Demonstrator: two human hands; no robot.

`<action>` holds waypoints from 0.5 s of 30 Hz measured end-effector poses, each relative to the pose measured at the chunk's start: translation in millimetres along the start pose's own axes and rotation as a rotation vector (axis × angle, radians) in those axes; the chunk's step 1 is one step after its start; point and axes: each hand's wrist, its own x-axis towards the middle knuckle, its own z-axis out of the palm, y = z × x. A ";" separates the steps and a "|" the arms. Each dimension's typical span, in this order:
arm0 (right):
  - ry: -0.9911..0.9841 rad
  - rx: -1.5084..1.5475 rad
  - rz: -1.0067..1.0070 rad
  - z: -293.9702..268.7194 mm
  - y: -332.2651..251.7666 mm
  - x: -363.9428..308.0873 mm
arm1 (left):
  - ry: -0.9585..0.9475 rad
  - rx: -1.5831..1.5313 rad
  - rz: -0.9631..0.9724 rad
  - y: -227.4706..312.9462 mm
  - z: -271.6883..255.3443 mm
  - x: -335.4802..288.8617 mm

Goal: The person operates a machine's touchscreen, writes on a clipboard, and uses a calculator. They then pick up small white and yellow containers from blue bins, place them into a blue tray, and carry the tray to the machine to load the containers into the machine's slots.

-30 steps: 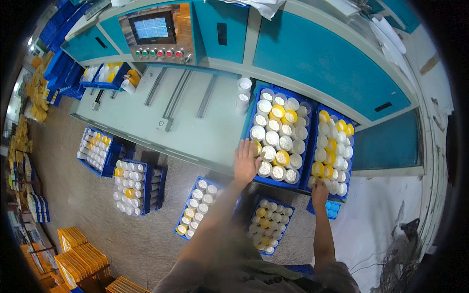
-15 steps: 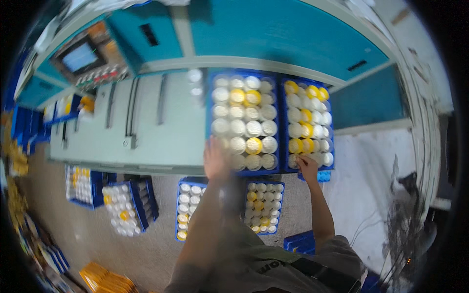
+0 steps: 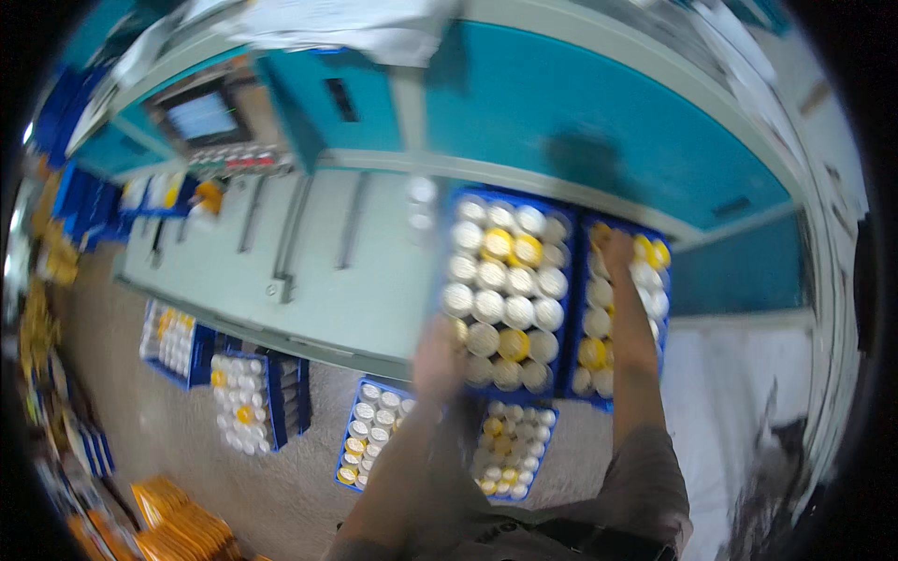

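Observation:
Two blue trays stand side by side on a pale machine bed. The left tray [image 3: 567,304] holds rows of round white items [image 3: 487,307], two in the upper rows and one low down with yellow rims. The right tray [image 3: 663,351] holds similar white and yellow-rimmed items. My left hand [image 3: 438,360], smeared by motion, is at the left tray's near left corner, beside a yellowish round item. My right hand [image 3: 615,251] reaches over the right tray to its far left corner, at a yellow-rimmed item [image 3: 599,234]. Its fingertips are blurred and partly hidden, so any grip is unclear.
A few white round items [image 3: 421,190] stand on the machine bed [image 3: 374,280] left of the trays. Teal panels [image 3: 599,112] rise behind. A control screen [image 3: 201,114] is at far left. More filled blue trays [image 3: 351,435] sit lower down; orange stacks [image 3: 182,524] lie at lower left.
My right hand has gone from the right tray's near edge to its far left corner. My left hand stays by the left tray's near left corner. The whole view has shifted and tilted.

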 end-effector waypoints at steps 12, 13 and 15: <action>-0.202 1.132 0.522 33.4 88.5 49.2 | -0.024 -0.109 -0.038 13.5 -19.4 2.4; -0.275 1.103 0.551 38.9 96.9 54.5 | -0.021 -0.110 -0.029 13.0 -21.2 1.3; -0.253 0.656 0.332 40.2 106.4 72.9 | -0.016 -0.104 -0.017 12.0 -23.0 2.6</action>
